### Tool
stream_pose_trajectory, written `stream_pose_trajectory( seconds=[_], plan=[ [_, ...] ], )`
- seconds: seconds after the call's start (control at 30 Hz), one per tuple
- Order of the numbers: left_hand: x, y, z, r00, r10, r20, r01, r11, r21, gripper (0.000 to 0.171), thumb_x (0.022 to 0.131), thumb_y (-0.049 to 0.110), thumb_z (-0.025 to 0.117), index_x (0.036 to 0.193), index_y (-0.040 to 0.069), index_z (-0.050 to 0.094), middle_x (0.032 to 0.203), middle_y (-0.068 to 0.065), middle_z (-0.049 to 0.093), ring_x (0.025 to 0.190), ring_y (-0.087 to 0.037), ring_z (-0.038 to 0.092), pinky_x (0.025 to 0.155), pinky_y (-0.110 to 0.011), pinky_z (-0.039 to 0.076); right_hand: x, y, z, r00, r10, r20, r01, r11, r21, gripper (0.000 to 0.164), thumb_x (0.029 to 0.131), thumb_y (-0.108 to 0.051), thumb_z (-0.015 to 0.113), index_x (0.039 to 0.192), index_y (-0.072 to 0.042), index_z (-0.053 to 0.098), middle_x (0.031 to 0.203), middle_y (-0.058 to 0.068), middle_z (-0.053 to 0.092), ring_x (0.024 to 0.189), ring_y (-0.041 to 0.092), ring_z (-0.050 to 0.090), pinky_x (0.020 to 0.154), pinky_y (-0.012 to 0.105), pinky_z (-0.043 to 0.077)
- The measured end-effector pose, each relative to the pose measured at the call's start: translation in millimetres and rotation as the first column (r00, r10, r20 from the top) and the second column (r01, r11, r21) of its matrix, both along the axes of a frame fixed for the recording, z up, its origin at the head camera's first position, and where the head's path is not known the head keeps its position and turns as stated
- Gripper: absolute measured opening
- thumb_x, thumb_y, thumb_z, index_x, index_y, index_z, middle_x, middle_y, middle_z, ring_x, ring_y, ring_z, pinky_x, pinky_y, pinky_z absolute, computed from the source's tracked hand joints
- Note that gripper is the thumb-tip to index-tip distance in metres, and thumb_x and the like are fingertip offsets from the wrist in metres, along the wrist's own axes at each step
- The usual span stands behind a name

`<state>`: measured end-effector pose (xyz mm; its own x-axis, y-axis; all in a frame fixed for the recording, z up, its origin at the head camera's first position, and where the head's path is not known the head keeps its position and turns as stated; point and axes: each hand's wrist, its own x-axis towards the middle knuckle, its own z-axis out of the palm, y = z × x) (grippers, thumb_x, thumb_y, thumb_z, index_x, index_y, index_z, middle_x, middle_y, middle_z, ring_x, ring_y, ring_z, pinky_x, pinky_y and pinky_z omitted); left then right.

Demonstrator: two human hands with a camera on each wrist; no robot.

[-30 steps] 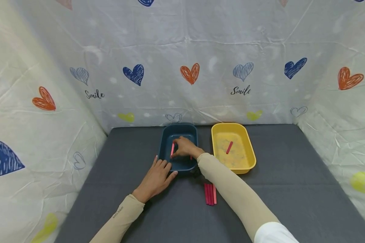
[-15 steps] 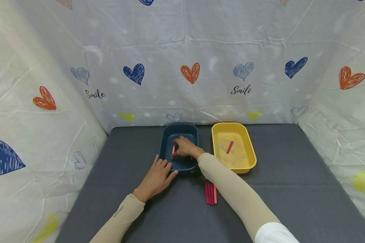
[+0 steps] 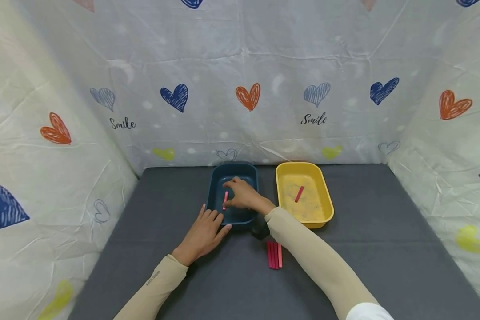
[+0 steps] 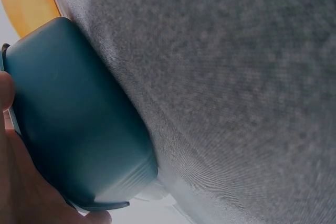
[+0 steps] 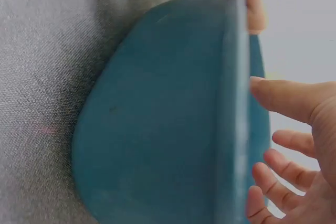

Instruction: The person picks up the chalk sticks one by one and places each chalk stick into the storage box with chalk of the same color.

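Observation:
My left hand [image 3: 202, 237] holds the near left corner of a dark blue plastic tray [image 3: 213, 186], its thumb outside the wall and other fingers over the rim. Inside that tray lies a slim pink stick [image 3: 226, 200] on the left side. Over the tray hovers my right hand [image 3: 244, 194], thumb and fingers spread apart around the stick with nothing gripped. The right wrist view shows these fingers [image 5: 286, 166] separated, beside the tray wall [image 5: 157, 108]. The right hand hides part of the tray floor.
A yellow tray [image 3: 327, 195] with one dark pink stick [image 3: 299, 194] stands to the right. Several pink and crimson sticks [image 3: 274, 255] lie side by side on the grey cloth-covered table [image 3: 384, 249], near the right forearm. A white patterned curtain [image 3: 208, 124] encloses the back and sides.
The pink stick, between my right fingertips earlier, now lies in the blue tray. The right hand has opened and shifted slightly. My left hand keeps its place at the tray.

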<state>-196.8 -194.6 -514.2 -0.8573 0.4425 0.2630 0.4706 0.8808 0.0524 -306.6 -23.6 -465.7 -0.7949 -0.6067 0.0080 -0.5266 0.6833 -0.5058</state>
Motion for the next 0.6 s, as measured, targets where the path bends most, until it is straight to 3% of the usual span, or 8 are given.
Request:
stream_pose_trajectory(
  seconds=[0.2,0.33,0.6],
  plan=[
    [-0.3,-1,-1.7,1.000,-0.005,-0.008,0.005,1.000,0.008,0.035,0.099,0.045,0.053,0.095,0.011,0.060,0.090,-0.006,0.056,0.096,-0.027,0.055,0.114,-0.064,0.029,11.0,14,10.4,0.999,-0.022,-0.023,0.020,0.997,-0.070,0.064,0.087,-0.035,0.075,0.143,-0.013,0.050,0.137,0.011,0.049,0.112,0.024,0.056,0.092,0.039,0.052],
    [-0.9,-2,0.0,1.000,0.005,-0.009,-0.005,1.000,0.000,0.036,0.099,0.045,0.053,0.098,0.010,0.061,0.092,-0.007,0.057,0.097,-0.028,0.055,0.114,-0.063,0.028,18.8,19,17.5,0.999,-0.034,-0.031,0.030,0.993,-0.110,0.065,0.088,-0.035,0.074,0.143,-0.013,0.050,0.137,0.010,0.049,0.114,0.024,0.055,0.096,0.040,0.051],
    [-2.9,-1,-1.4,1.000,0.000,-0.002,0.000,1.000,-0.004,0.038,0.100,0.046,0.051,0.100,0.010,0.062,0.096,-0.008,0.059,0.100,-0.029,0.056,0.114,-0.063,0.028,37.2,34,26.4,0.997,-0.044,-0.062,0.033,0.985,-0.167,0.063,0.087,-0.032,0.075,0.142,-0.013,0.050,0.136,0.009,0.049,0.111,0.028,0.056,0.090,0.039,0.052]
  ],
)
